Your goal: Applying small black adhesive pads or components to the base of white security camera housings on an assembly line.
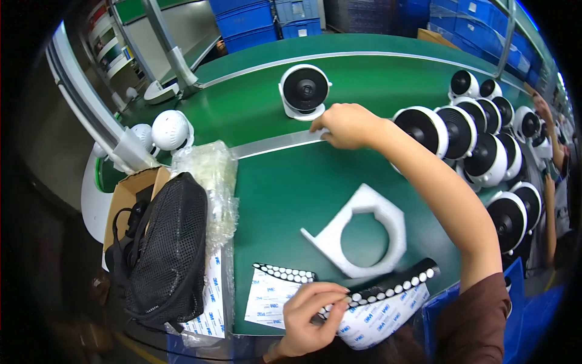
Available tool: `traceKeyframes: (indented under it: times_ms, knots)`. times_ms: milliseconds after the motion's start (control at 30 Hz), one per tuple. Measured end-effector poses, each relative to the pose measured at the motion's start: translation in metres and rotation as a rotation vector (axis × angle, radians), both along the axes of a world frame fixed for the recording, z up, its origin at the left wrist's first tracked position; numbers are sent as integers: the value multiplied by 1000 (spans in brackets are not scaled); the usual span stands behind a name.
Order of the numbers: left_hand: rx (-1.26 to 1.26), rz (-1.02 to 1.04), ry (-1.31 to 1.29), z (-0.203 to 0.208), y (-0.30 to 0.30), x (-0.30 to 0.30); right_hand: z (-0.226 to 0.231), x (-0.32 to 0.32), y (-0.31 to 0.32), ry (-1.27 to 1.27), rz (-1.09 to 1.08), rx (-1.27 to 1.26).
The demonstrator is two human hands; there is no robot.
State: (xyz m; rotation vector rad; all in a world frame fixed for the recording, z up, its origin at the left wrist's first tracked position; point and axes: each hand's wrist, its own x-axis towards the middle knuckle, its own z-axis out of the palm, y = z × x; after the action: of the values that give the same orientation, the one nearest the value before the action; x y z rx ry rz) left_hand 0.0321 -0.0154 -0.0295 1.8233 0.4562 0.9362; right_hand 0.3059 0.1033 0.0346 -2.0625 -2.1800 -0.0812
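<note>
My left hand [312, 318] is closed at the near edge of the table, thumb and fingers pinching a curled sheet of round stick-on pads [388, 312]. The sheet has white, blue-printed backing and a black rolled edge lined with white dots. A smaller similar sheet [267, 297] lies to its left. My right hand [348, 125] reaches far forward over the metal rail [279, 144], fingers curled together around a small pale bit I cannot make out. Just beyond it, a white fan with a black round front [305, 91] stands upright on the green belt. A white foam ring [385, 242] lies between my hands.
Several black-and-white fans [479, 127] crowd the right side under my forearm. At left are a black mesh bag [173, 249], a cardboard box [133, 188], bubble wrap [209, 176] and white round units [170, 130]. A blue bin [512, 303] stands at lower right; other people's arms show at far right.
</note>
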Motion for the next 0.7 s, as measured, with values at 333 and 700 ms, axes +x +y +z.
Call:
traceKeyframes:
  times_ms: [333, 700]
  knots:
    - [152, 189, -80, 2, -9, 12, 1, -31, -206, 60, -222, 365]
    - [137, 119, -84, -12, -4, 20, -177, -92, -384, 771, -592, -401]
